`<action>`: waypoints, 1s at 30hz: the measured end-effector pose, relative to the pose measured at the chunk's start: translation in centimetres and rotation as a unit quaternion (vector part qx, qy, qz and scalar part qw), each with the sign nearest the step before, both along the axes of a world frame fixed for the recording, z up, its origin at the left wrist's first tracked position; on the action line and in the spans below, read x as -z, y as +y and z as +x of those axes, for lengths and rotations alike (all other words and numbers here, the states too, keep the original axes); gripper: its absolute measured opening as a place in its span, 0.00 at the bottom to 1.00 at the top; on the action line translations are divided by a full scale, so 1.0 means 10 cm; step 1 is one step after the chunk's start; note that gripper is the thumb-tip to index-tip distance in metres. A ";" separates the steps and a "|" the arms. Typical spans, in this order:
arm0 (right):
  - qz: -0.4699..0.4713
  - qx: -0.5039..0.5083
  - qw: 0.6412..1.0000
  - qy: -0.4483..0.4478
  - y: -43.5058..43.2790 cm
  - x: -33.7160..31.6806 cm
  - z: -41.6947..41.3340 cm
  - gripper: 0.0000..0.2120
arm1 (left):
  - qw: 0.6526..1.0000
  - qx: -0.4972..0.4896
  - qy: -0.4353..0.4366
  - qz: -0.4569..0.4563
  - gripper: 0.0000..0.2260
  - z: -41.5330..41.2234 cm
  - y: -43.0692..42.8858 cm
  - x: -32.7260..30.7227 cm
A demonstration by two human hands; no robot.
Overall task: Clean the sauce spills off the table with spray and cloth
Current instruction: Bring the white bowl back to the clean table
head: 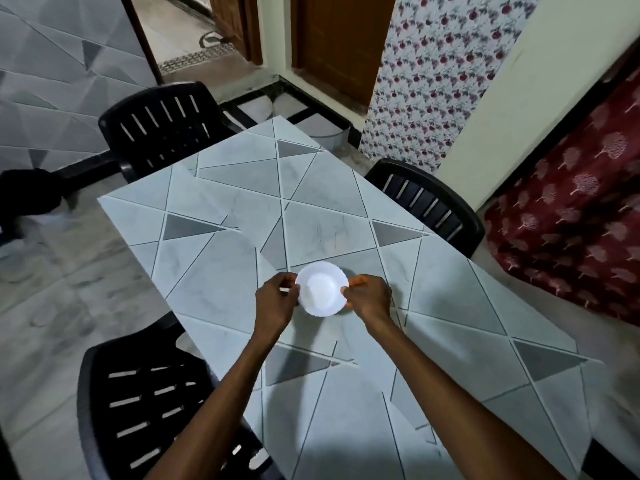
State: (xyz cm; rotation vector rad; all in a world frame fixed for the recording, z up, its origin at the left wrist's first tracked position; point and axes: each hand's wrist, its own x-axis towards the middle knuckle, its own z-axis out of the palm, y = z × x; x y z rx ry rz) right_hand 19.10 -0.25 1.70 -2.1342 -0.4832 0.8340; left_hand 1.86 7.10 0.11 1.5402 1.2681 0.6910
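Note:
A small white bowl with a scalloped rim (321,289) is held over the middle of the table (221,282), whose top has a grey and white triangle pattern. My left hand (275,299) pinches the bowl's left rim. My right hand (367,295) pinches its right rim and also holds something small and orange (358,280) that I cannot identify. The bowl looks empty. No spray bottle, cloth or sauce spill shows in this view.
Three black slatted plastic chairs stand around the table: one at the far left (162,128), one at the right (427,204), one near left (152,410). A maroon patterned cloth (571,220) hangs at the right. A doorway (194,32) opens behind.

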 end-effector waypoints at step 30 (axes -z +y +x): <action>-0.052 -0.013 0.997 -0.055 1.16 0.66 0.40 0.12 | 0.991 -0.036 -0.034 -0.121 0.07 0.52 1.16 0.56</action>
